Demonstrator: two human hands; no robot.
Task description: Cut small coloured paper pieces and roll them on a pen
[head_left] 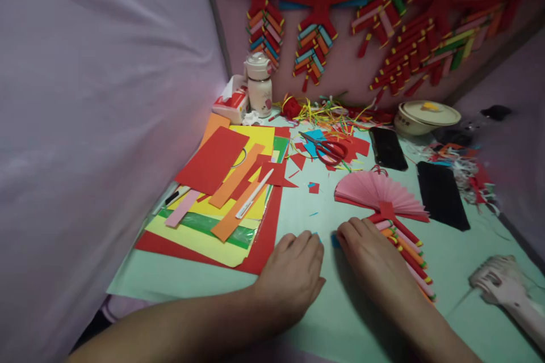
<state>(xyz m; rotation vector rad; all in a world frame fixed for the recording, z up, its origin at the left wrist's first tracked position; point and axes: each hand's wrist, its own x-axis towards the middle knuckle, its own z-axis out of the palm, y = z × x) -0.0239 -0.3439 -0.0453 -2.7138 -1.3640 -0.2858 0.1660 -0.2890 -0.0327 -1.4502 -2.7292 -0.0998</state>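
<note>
My left hand (293,272) is closed low over the front of the table, its fingers curled together. A small bit of blue paper (317,236) shows at its fingertips. Across a narrow gap, my right hand (367,252) is closed too, with a piece of blue paper (336,240) at its fingertips. Most of both pieces is hidden, and I cannot tell whether they are one strip. Just beyond my right hand lies a pink pleated paper fan (381,191). Rolled paper firecrackers (411,249) hang from it, partly behind my right forearm.
Coloured paper sheets (212,161) and a white pen (254,194) lie left. Red-handled scissors (331,151) rest among scraps. A phone (388,148), a black rectangle (443,194) and a glue gun (502,286) lie right. A bottle (259,88) and lidded bowl (426,116) stand behind.
</note>
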